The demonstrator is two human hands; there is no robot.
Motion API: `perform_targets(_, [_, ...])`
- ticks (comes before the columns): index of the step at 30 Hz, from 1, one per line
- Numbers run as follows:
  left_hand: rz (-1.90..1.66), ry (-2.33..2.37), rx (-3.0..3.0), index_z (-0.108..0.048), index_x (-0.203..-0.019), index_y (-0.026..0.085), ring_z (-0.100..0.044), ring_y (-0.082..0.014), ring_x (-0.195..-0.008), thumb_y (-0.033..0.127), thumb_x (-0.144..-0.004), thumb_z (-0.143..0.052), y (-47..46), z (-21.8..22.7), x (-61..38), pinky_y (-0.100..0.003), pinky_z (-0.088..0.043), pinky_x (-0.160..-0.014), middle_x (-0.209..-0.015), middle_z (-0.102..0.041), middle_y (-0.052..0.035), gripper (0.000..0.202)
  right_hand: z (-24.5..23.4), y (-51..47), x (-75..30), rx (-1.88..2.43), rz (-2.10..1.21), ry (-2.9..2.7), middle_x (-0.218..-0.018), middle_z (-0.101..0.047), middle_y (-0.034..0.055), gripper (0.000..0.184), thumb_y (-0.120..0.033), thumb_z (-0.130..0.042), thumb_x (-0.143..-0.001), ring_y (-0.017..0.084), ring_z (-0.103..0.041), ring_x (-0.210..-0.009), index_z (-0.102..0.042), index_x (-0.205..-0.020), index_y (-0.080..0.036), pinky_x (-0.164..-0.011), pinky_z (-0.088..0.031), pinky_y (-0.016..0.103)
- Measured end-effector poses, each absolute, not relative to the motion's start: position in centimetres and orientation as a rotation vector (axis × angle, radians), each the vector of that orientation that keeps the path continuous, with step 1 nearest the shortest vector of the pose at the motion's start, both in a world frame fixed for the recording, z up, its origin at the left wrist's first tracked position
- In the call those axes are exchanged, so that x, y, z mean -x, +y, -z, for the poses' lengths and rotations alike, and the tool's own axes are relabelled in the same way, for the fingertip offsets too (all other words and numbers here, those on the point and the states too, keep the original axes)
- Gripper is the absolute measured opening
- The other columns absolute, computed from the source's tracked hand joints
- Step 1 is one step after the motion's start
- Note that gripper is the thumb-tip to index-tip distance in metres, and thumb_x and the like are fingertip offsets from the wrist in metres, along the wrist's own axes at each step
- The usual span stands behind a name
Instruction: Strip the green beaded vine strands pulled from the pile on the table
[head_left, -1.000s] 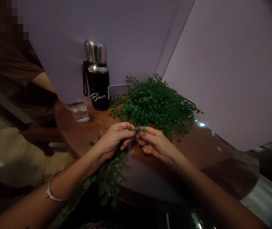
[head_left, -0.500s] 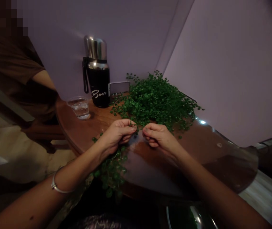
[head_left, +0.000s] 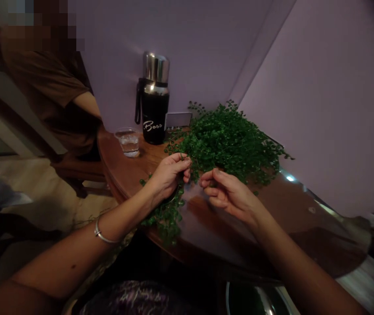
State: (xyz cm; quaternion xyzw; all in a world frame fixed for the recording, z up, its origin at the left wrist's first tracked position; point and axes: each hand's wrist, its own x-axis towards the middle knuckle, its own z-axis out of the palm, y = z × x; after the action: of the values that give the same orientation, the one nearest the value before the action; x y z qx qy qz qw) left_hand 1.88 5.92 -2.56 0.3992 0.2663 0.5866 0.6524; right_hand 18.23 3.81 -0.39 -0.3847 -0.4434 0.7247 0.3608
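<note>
My left hand (head_left: 172, 173) pinches a thin leafy green stem between thumb and fingers. Just to the right, apart from it, my right hand (head_left: 228, 192) has its fingers curled in with the thumb close to them; whatever lies in them is too small to make out. A large heap of leafy greens (head_left: 229, 135) with small round leaves rests on the table behind both hands. Below my left wrist, more leafy stems (head_left: 167, 218) lie at the table's near edge, partly hidden by the forearm.
A black flask (head_left: 155, 113) with a steel cap stands by the wall, a clear plastic cup (head_left: 129, 143) of liquid beside it. The wooden table (head_left: 305, 227) has a curved edge. A shiny metal bowl (head_left: 228, 302) is below it. Another person (head_left: 58, 87) sits at left.
The view has shifted left, so the table's things appear further right. My right hand has drawn slightly away from my left, its fingers looser. The left still grips the stem.
</note>
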Motion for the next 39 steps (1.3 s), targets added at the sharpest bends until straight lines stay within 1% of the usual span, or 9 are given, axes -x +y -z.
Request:
perform_targets(3, [-1.417, 0.59, -0.845, -0.047, -0.076, 0.014, -0.047, -0.0065, -0.045, 0.011, -0.064, -0.063, 6.0, 2.6, -2.0, -0.018, -0.038, -0.045, -0.056, -0.05, 0.0049, 0.019, 0.6, 2.4, -16.9, 1.118, -1.733, -1.404, -0.064, -0.046, -0.0013, 0.038, -0.052, -0.059, -0.07, 0.004, -0.028, -0.043, -0.055, -0.076, -0.015, -0.035, -0.013, 0.017])
perform_targets(11, [-1.503, 0.685, -0.937, -0.049, -0.075, 0.016, -0.05, -0.0099, -0.048, 0.02, -0.069, -0.06, 5.5, 1.8, -1.8, -0.023, -0.044, -0.051, -0.053, -0.052, 0.0044, 0.013, 1.0, 0.5, -14.3, 1.164, -1.305, -2.015, -0.052, -0.036, -0.0052, 0.024, -0.026, -0.053, -0.073, 0.007, -0.033, -0.051, -0.043, -0.054, -0.016, -0.047, -0.026, 0.02])
perform_targets(15, [-1.326, 1.074, -1.277, -0.056, -0.067, 0.014, -0.051, -0.0116, -0.054, 0.032, -0.074, -0.056, 5.0, 0.1, 0.5, -0.021, -0.039, -0.052, -0.059, -0.059, -0.0022, 0.019, 0.3, 3.3, -16.9, 1.22, -1.156, -1.978, -0.051, -0.038, -0.0048, 0.026, -0.033, -0.05, -0.075, 0.006, -0.032, -0.045, -0.047, -0.055, -0.016, -0.042, -0.024, 0.02])
perform_targets(20, [-1.511, 1.382, -1.8, -0.067, -0.079, 0.015, -0.055, -0.0156, -0.07, 0.024, -0.071, -0.06, 3.0, -1.7, 2.6, -0.023, -0.039, -0.066, -0.074, -0.064, -0.0032, 0.014, -0.1, 5.8, -19.7, 1.28, -1.253, -1.915, -0.051, -0.041, -0.0055, 0.026, -0.04, -0.053, -0.073, 0.005, -0.03, -0.038, -0.051, -0.062, -0.016, -0.036, -0.023, 0.019])
perform_targets(23, [-1.634, 1.18, -1.89, -0.066, -0.083, 0.015, -0.056, -0.0151, -0.076, 0.018, -0.074, -0.055, 1.8, -2.3, 1.4, -0.022, -0.039, -0.073, -0.081, -0.064, -0.0038, 0.014, -0.2, 5.8, -19.8, 1.202, -1.276, -1.938, -0.053, -0.041, -0.0051, 0.027, -0.04, -0.053, -0.073, 0.005, -0.031, -0.039, -0.05, -0.062, -0.016, -0.036, -0.024, 0.019])
perform_targets(28, [-1.224, 0.807, -1.768, -0.053, -0.101, 0.015, -0.055, -0.0157, -0.091, 0.011, -0.069, -0.055, 3.8, -1.1, -1.1, -0.024, -0.041, -0.078, -0.093, -0.061, -0.0045, 0.032, -0.7, 4.6, -19.4, 1.069, -1.21, -2.009, -0.054, -0.041, -0.0047, 0.027, -0.039, -0.051, -0.077, 0.005, -0.032, -0.041, -0.053, -0.066, -0.015, -0.038, -0.025, 0.019])
perform_targets(33, [-0.758, 0.802, -1.757, -0.056, -0.076, 0.012, -0.044, -0.008, -0.059, 0.02, -0.069, -0.056, 6.8, 0.6, -1.4, -0.019, -0.034, -0.054, -0.064, -0.05, 0.0032, 0.011, -0.1, 4.1, -20.0, 1.014, -1.013, -1.993, -0.053, -0.039, -0.0045, 0.026, -0.034, -0.052, -0.079, 0.005, -0.034, -0.046, -0.054, -0.064, -0.013, -0.044, -0.027, 0.019])
perform_targets(36, [-0.77, 0.861, -1.736, -0.052, -0.061, 0.012, -0.034, -0.0058, -0.049, 0.022, -0.067, -0.056, 7.2, 0.6, -1.5, -0.018, -0.026, -0.047, -0.052, -0.042, 0.0055, 0.013, 0.4, 4.5, -20.6, 1.07, -1.1, -1.947, -0.053, -0.039, -0.005, 0.028, -0.04, -0.053, -0.078, 0.005, -0.033, -0.043, -0.056, -0.07, -0.014, -0.041, -0.026, 0.019])
perform_targets(39, [-0.843, 0.844, -1.718, -0.051, -0.061, 0.012, -0.035, -0.006, -0.05, 0.022, -0.065, -0.056, 7.0, 0.3, -1.8, -0.018, -0.027, -0.048, -0.052, -0.042, 0.0054, 0.012, 0.5, 5.1, -21.2, 1.114, -1.312, -1.904, -0.06, -0.046, -0.0016, 0.042, -0.054, -0.047, -0.078, 0.006, -0.035, -0.044, -0.055, -0.074, -0.013, -0.038, -0.028, 0.019])
